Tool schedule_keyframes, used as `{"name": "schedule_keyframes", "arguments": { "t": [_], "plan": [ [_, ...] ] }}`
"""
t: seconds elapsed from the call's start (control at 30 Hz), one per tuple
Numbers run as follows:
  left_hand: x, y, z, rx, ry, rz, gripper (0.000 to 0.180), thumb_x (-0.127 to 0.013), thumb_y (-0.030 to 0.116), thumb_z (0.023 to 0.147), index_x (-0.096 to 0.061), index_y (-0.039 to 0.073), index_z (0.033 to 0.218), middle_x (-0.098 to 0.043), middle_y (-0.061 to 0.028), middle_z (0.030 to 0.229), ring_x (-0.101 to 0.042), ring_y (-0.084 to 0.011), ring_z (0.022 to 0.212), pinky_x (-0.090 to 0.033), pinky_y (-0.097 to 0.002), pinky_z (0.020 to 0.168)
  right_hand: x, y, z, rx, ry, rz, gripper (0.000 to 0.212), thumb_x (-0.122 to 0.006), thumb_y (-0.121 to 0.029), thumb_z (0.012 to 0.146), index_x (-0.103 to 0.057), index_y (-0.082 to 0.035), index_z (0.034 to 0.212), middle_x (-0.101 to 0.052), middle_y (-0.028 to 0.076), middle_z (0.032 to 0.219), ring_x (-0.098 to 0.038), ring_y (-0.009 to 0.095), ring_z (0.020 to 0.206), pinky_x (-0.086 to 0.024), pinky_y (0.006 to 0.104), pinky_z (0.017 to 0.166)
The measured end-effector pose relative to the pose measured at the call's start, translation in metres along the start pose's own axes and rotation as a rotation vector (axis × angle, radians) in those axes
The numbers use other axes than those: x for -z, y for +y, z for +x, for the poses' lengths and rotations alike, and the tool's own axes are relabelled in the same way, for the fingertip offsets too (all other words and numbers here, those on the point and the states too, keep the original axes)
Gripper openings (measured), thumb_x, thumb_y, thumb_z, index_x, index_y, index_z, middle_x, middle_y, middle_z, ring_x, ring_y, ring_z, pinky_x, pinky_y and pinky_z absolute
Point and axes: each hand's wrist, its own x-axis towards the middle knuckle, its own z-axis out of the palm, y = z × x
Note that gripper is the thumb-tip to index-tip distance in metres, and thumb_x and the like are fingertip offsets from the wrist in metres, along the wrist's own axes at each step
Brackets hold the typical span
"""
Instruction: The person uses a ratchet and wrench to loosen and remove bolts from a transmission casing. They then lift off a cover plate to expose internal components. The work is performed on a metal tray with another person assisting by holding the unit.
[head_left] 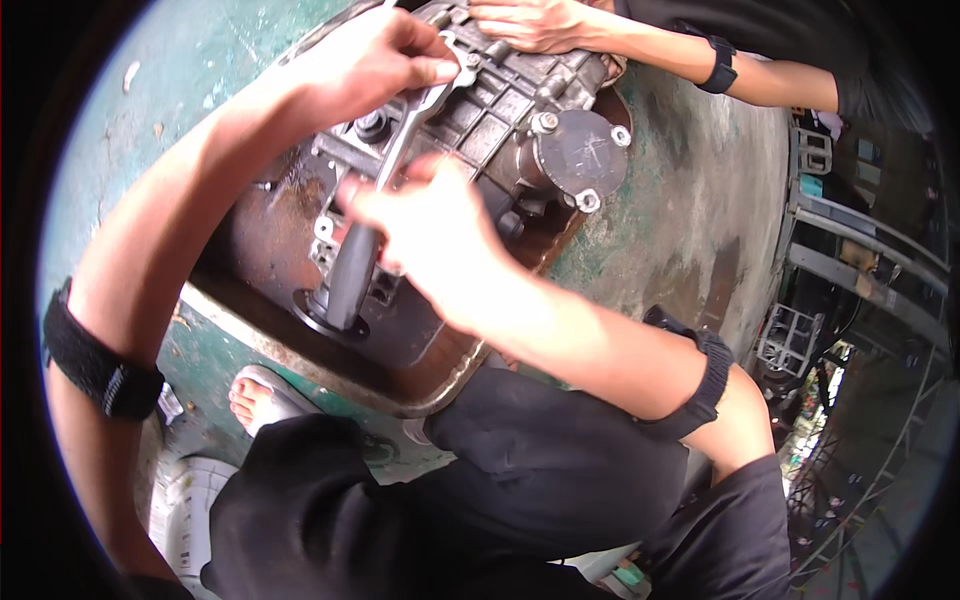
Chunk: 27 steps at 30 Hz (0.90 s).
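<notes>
A ratchet wrench with a silver shaft and black handle (354,277) lies slanting across a grey metal gearbox-like casing (490,135). My left hand (375,65) is closed at the far end, thumb and fingers pressed on the wrench head. My right hand (430,215) is at the shaft just above the black grip. Its fingers are smeared by motion, so I cannot tell whether they grip the shaft. What sits under the wrench head is hidden by my left hand. A round, dark cover (582,152) with bolt lugs stands on the casing's right side.
The casing sits in a rusty, oily metal tray (300,362). Another person's hand (535,22) rests on the casing's far side. A white bucket (190,505) stands at lower left. Metal frames and a grey crate (790,338) are at the right.
</notes>
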Motion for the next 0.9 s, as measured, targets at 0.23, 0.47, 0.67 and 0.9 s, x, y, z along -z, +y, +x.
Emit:
{"name": "schedule_keyframes", "arguments": {
  "t": [0.23,0.47,0.67,0.9],
  "plan": [
    [0.000,0.014,0.001,0.139,0.050,-0.075,0.023,-0.065,0.018,0.089,-0.067,-0.001,0.102,-0.063,0.0001,0.079,-0.053,-0.0071,0.069,-0.045,-0.0216,0.066,-0.009,0.045,0.012,-0.172,-0.571,0.699,0.037,-0.051,-0.041,0.097,-0.048,-0.005,0.106,-0.062,0.013,0.075,-0.065,0.027,0.071,-0.053,0.0375,0.067],
    [0.005,0.010,0.000,0.300,-0.007,-0.147,0.021,-0.057,0.016,0.095,-0.062,0.001,0.109,-0.063,0.0011,0.090,-0.059,-0.0041,0.081,-0.048,-0.0189,0.078,0.015,0.058,-0.002,-0.195,-0.657,0.942,0.060,-0.030,-0.062,0.095,-0.045,-0.004,0.102,-0.042,0.004,0.057,-0.039,0.015,0.038,-0.038,0.0300,0.036],
    [-0.012,0.015,-0.004,0.284,0.094,-0.189,0.023,-0.055,0.018,0.096,-0.064,0.003,0.110,-0.065,0.0010,0.090,-0.056,-0.0050,0.078,-0.045,-0.0196,0.079,0.034,0.052,-0.003,-0.308,-0.591,0.880,0.053,-0.033,-0.058,0.097,-0.046,-0.007,0.091,-0.041,0.004,0.056,-0.037,0.014,0.036,-0.033,0.0286,0.032],
    [-0.044,0.010,0.007,0.209,0.253,0.019,0.020,-0.051,0.017,0.092,-0.064,0.004,0.099,-0.056,-0.0008,0.072,-0.050,-0.0053,0.061,-0.041,-0.0195,0.054,0.023,0.054,0.001,-0.247,-0.507,0.729,0.054,-0.030,-0.058,0.097,-0.040,-0.008,0.081,-0.038,0.004,0.053,-0.034,0.013,0.033,-0.031,0.0275,0.030]
  ]
}}
